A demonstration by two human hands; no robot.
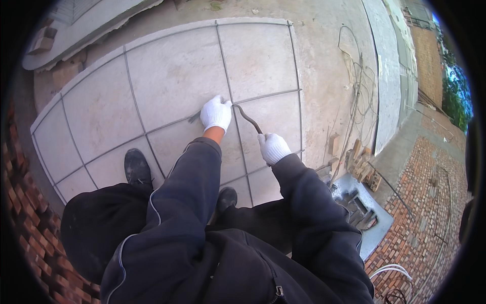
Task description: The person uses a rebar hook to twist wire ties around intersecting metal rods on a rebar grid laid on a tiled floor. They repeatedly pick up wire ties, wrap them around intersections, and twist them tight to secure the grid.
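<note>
We are crouching over a grid of steel rebar (152,130) that is lying flat on a pale concrete slab (167,76), both hands in white gloves. Our left hand (216,112) is pressing down where two bars are crossing, its fingers curled together over the joint (what lies beneath them is hidden by the glove). Our right hand (274,147) is closing its fingers around the handle of a dark hooked tying tool (248,118), whose curved tip is reaching up to the crossing just beside the left hand. Our black shoes (137,167) are standing on the slab among the bars. Loose wire (357,86) is lying on the concrete to the right, well apart, with stacked bricks (362,164) nearer us.
</note>
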